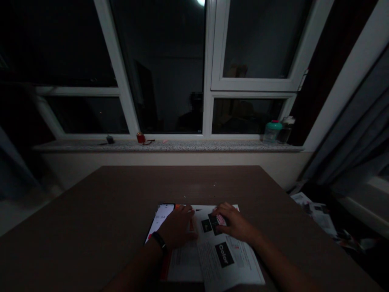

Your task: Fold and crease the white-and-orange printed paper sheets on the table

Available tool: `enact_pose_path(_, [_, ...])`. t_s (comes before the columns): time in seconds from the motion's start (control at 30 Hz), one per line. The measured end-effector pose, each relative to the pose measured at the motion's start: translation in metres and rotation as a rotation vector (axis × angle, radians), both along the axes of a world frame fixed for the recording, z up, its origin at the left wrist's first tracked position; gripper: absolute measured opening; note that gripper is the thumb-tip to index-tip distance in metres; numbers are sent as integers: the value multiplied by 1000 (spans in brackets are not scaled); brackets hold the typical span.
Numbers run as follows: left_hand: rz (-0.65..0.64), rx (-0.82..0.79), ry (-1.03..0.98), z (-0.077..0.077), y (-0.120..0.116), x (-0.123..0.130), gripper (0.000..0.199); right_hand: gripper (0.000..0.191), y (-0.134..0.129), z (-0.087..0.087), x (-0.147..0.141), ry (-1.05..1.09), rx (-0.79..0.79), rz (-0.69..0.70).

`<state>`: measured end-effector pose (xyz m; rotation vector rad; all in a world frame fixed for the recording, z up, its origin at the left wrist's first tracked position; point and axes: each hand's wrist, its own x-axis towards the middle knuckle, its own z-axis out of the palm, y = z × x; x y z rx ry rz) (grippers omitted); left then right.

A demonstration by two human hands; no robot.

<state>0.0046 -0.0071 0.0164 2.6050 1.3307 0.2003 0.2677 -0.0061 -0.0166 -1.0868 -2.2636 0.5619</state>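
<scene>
Printed sheets (240, 263), one with a black block reading "Color", lie on the brown table near its front edge. My left hand (179, 228) rests on the left part of the papers, its fingers bent and apart, with a dark band on the wrist. On the upper right part of the papers is my right hand (232, 222), thumb and fingers curved around a small pink and white thing that I cannot make out. A lit phone (161, 215) showing a timer lies left of the papers, partly hidden by my left hand.
Behind the brown table (121, 202) runs a stone windowsill (188, 146) with a red container (140, 137), a small dark object and a teal-lidded bottle (272, 132). Papers (319, 215) lie beyond the table's right edge, near a curtain.
</scene>
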Motion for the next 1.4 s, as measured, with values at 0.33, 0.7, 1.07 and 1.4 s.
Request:
enact_pose_path(0.33, [20,10,26,12,-8,5,51,40,1,-4,-1,-7,20,-28])
enact_pose_path(0.7, [-204,-25,-34,-5,-12,13,63,23,-2,-4,-14,64,55,-60])
enact_pose_path(1.07, [-267,-95,-89,2,-13,13,42,9,7,-9,-4,269,44,-210])
enact_pose_path(1.4, [-308,-33,-78,-8,-11,13,64,5,3,-16,-12,268,27,-155])
